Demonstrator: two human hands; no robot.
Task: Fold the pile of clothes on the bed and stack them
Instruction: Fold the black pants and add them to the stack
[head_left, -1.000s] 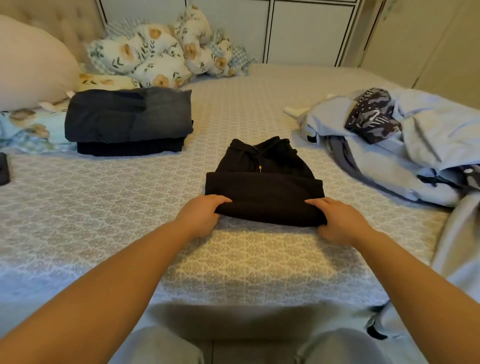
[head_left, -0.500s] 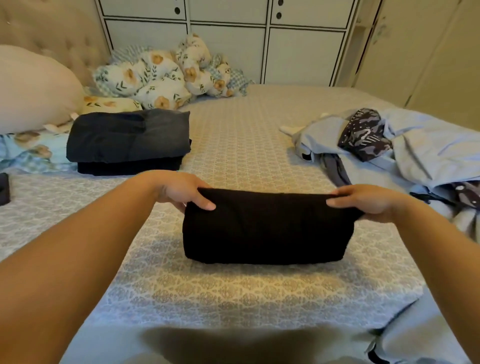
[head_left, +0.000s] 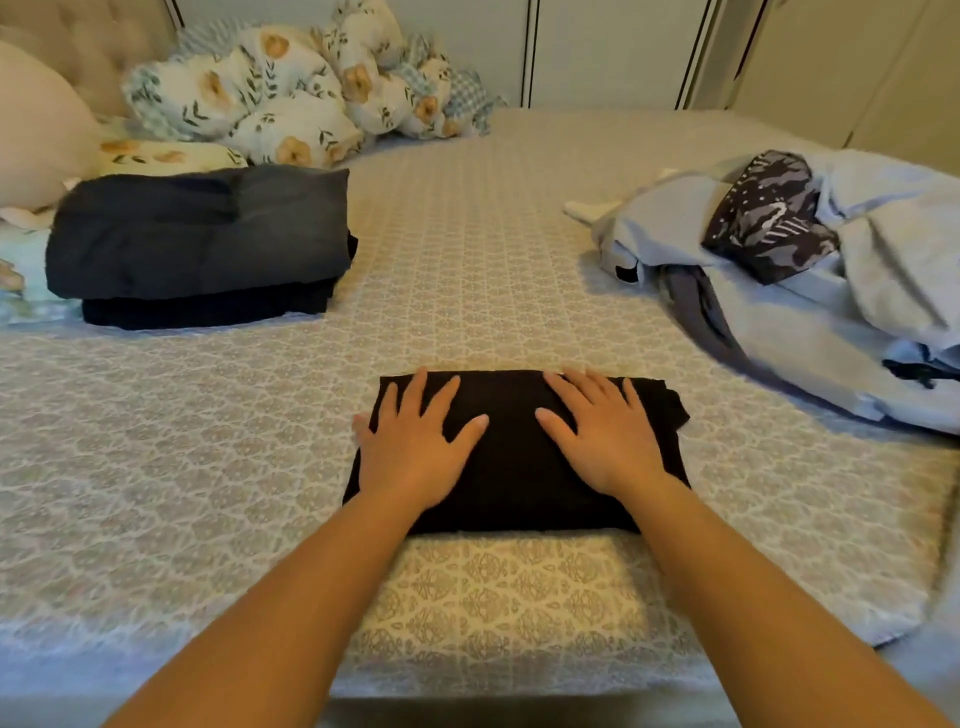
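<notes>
My left hand (head_left: 413, 447) and right hand (head_left: 605, 434) lay flat, fingers spread, pressing on a folded black garment (head_left: 511, 467) on the bed (head_left: 467, 270). Beyond my left hand sat a folded dark stack (head_left: 197, 244); beyond my right, an unfolded pale-blue pile (head_left: 810, 291).

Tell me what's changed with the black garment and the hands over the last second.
The black garment got its final fold and lies flat. The left hand and right hand let go of its edges and now press flat on top. The folded stack and unfolded pile stayed put.
</notes>
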